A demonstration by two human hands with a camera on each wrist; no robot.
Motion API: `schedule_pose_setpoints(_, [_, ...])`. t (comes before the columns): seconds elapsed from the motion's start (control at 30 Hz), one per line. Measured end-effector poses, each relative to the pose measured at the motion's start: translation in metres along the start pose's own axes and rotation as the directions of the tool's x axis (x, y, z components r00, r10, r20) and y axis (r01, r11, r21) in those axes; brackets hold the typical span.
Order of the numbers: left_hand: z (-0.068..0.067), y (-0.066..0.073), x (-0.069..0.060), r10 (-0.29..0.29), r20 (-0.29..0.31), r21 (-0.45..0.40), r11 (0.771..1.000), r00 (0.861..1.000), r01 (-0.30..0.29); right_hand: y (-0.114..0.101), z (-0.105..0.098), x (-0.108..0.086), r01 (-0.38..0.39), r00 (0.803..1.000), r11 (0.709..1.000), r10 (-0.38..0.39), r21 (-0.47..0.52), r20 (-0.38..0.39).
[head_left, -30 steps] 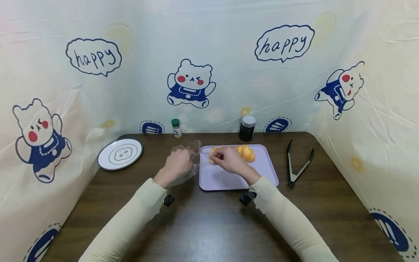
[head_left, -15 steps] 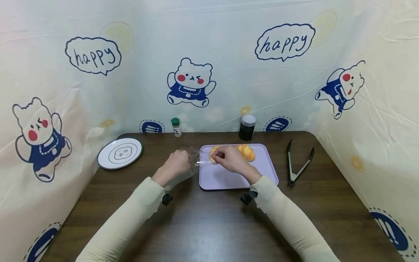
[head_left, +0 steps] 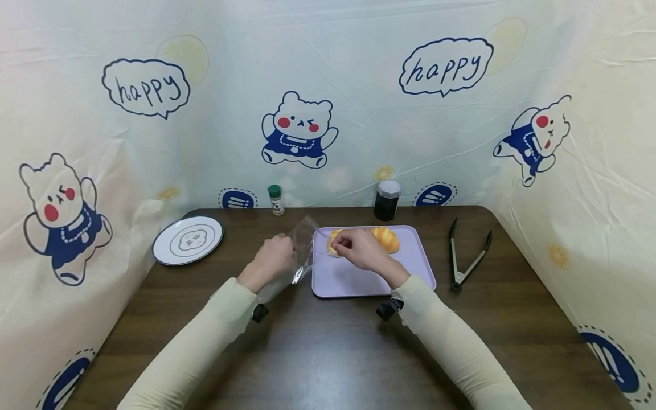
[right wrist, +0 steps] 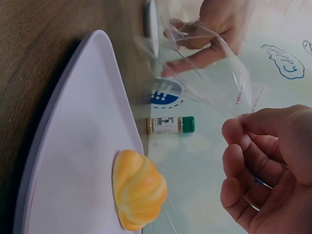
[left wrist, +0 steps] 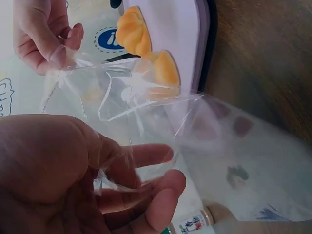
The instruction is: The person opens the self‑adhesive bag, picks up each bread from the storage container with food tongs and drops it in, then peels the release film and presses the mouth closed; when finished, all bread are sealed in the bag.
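Note:
A clear plastic bag (head_left: pixel 303 245) stretches between my two hands, its mouth spread apart in the wrist views. My left hand (head_left: pixel 270 261) grips one side of it, thumb and fingers pinching the film in the left wrist view. With thumb and forefinger, my right hand (head_left: pixel 361 250) pinches the opposite edge (right wrist: pixel 240 113). Below the right hand lies a lilac tray (head_left: pixel 353 282) bearing two golden croissant-shaped breads. One bread (head_left: pixel 386 240) shows at the tray's back; the other bread (head_left: pixel 334 244) is partly covered by my right hand.
A white plate (head_left: pixel 179 250) with a drawn face is at the left. At the back stand a green-capped shaker bottle (head_left: pixel 276 200) and a dark jar (head_left: pixel 386 201) with a whitish lid. Spread black-tipped tongs (head_left: pixel 458 278) lie right of the tray on the brown table (head_left: pixel 328 353).
My left hand has shifted slightly left, away from the right hand. The bag's film dipped, then rose and spread again between them. My right hand has stayed nearly still.

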State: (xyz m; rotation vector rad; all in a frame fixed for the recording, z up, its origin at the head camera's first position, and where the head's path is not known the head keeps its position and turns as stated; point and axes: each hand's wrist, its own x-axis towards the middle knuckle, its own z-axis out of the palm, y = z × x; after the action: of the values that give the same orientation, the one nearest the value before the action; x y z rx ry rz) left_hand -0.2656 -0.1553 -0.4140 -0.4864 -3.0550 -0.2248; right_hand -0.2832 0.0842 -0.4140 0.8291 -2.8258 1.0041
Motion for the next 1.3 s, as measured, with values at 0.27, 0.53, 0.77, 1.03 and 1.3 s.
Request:
schedule_pose_setpoints(0.27, [-0.0009, 0.0014, 0.0014, -0.064, 0.111, 0.002, 0.998, 0.992, 0.064, 0.0043, 0.0014, 0.0004, 0.027, 0.999, 1.0, -0.027, -0.002, -0.022])
schedule_pose_setpoints(0.53, [-0.0048, 0.0061, 0.005, -0.01, 0.093, -0.109, 0.994, 0.996, 0.02, 0.005, 0.0022, 0.0017, 0.005, 1.0, 1.0, -0.005, 0.001, -0.002])
schedule_pose_setpoints(0.77, [-0.0052, 0.0074, 0.0051, 0.045, 0.045, -0.164, 0.986, 0.998, -0.037, 0.0074, 0.0031, 0.0024, -0.011, 1.0, 1.0, 0.011, 0.003, -0.005])
schedule_pose_setpoints(1.03, [-0.0035, 0.0068, 0.0058, 0.038, 0.089, -0.167, 0.986, 0.995, -0.023, 0.0078, 0.0031, 0.0028, -0.013, 1.0, 1.0, 0.013, -0.002, -0.009])
schedule_pose_setpoints(1.3, [-0.0055, 0.0062, 0.0053, -0.06, 0.141, -0.232, 0.968, 0.988, 0.092, 0.0076, 0.0016, 0.0024, -0.05, 0.999, 0.999, 0.05, 0.0, 0.006])
